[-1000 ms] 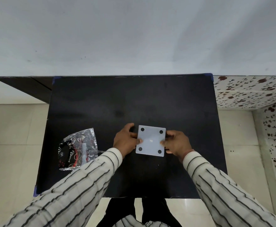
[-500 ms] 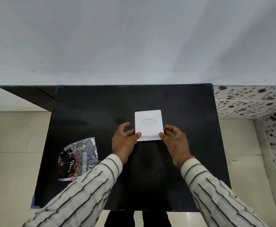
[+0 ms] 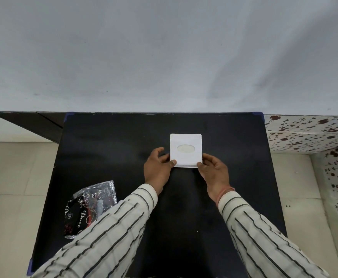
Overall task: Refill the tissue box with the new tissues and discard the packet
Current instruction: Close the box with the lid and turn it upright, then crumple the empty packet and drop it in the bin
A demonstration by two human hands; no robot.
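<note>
A white square tissue box (image 3: 185, 143) stands on the black table (image 3: 112, 149), its oval opening facing up with pale tissue showing inside. My left hand (image 3: 157, 169) touches the box's near left corner with thumb and fingers. My right hand (image 3: 214, 171) holds the near right corner the same way. A crumpled clear plastic packet (image 3: 92, 205) with black and red print lies at the table's left side, partly under my left sleeve.
A pale wall rises behind the table's far edge. Tiled floor shows on the left and right. A flower-patterned surface (image 3: 308, 133) stands to the right of the table.
The box was bottom side up between my hands, showing its four dark feet. It now rests opening side up, farther from me. Both hands stay at its near corners.
</note>
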